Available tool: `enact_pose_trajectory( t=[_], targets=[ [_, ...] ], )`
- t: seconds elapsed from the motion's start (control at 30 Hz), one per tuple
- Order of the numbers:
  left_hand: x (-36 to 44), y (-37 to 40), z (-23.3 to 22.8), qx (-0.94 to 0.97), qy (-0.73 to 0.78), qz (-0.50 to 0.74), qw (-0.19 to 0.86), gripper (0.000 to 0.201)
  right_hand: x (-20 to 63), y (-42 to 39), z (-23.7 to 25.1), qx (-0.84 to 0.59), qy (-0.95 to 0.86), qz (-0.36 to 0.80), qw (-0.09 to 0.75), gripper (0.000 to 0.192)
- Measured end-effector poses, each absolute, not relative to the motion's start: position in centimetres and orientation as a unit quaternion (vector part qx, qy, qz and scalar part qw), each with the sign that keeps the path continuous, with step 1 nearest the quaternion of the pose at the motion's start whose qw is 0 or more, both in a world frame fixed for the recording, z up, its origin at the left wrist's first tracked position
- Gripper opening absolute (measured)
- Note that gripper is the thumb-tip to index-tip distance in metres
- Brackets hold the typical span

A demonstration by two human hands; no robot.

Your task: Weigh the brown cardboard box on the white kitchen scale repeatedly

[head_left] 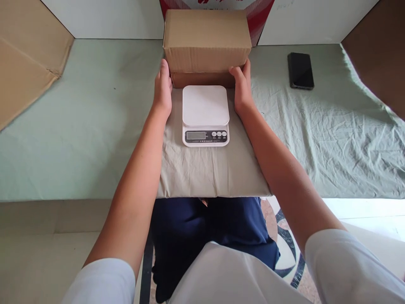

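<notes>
A brown cardboard box (207, 42) stands at the back middle of the cloth-covered table, its lower part darker than the upper. My left hand (162, 88) presses against its left side, thumb up, with the other fingers partly hidden. At the right side, my right hand (243, 86) grips the box, its thumb at the front corner. Between my forearms lies a white kitchen scale (205, 105), just in front of the box. Its platform bears nothing, and its display (196, 135) looks blank beside several round buttons.
A black smartphone (300, 70) lies on the green cloth (95, 126) to the right. Cardboard panels (28, 55) rise at both sides, and white panels (117, 19) with a red printed one line the back. The table's front edge is close to my lap.
</notes>
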State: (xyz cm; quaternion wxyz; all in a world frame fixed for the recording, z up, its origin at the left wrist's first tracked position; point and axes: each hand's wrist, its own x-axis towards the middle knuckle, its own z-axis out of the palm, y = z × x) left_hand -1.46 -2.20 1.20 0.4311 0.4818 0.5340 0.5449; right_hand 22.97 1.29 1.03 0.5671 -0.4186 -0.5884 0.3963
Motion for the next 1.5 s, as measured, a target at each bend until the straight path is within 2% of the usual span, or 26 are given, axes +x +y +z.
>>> enact_pose_trajectory(
  t=[0.27, 0.5, 0.67, 0.8, 0.9, 1.0, 1.23, 1.5],
  targets=[
    [-1.5, -2.0, 0.9, 0.479, 0.537, 0.54, 0.436, 0.066, 23.0, 1.5, 0.9, -0.433, -0.594, 0.398, 0.549, 0.053],
    [-1.5, -2.1, 0.6, 0.48, 0.531, 0.55, 0.431, 0.072, 23.0, 1.2, 1.2, -0.443, -0.59, 0.398, 0.546, 0.047],
    [-1.1, -2.6, 1.4, 0.478, 0.534, 0.546, 0.433, 0.058, 22.9, 1.5, 1.0, -0.433, -0.591, 0.402, 0.55, 0.051],
    [-1.1, -3.7, 2.9, 0.486, 0.551, 0.546, 0.403, 0.052, 22.5, -0.3, 2.9, -0.441, -0.607, 0.38, 0.541, 0.048],
    [-1.1, -6.1, 4.3, 0.523, 0.53, 0.559, 0.365, 0.059, 22.6, -3.0, 5.4, -0.433, -0.627, 0.345, 0.548, 0.062],
    [-0.8, -10.0, 5.2, 0.566, 0.48, 0.585, 0.327, 0.077, 23.7, -6.5, 6.8, -0.416, -0.66, 0.315, 0.541, 0.062],
    [0.7, -17.6, 4.1, 0.559, 0.475, 0.588, 0.341, 0.096, 26.0, -12.7, 4.3, -0.405, -0.631, 0.361, 0.554, 0.074],
    [1.0, -18.6, 3.8, 0.545, 0.493, 0.588, 0.339, 0.098, 25.4, -13.4, 4.4, -0.374, -0.625, 0.406, 0.552, 0.075]
  ],
)
